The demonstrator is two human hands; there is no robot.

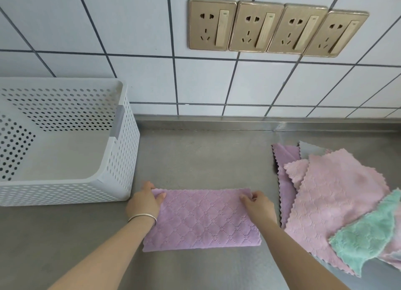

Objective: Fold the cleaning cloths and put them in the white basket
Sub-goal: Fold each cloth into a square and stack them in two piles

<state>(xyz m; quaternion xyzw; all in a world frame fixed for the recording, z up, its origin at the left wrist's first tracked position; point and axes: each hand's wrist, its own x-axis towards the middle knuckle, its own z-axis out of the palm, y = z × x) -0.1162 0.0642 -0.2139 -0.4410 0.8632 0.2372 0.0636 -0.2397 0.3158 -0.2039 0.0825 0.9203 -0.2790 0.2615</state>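
A purple quilted cleaning cloth point(200, 220) lies folded in half on the steel counter, its fold toward me. My left hand point(145, 200) pinches its far left corner, thumb on top. My right hand point(257, 204) pinches the far right corner. The white perforated basket point(121, 159) stands at the left, a short gap from the cloth, and no cloth shows inside it. A loose pile of cloths lies at the right: a large pink one point(334, 202), a green one point(366, 233) and a purple one point(286, 176) underneath.
The steel counter point(206, 155) runs back to a white tiled wall. Several gold wall sockets point(275, 26) sit high on the wall. A silver bangle point(143, 217) circles my left wrist.
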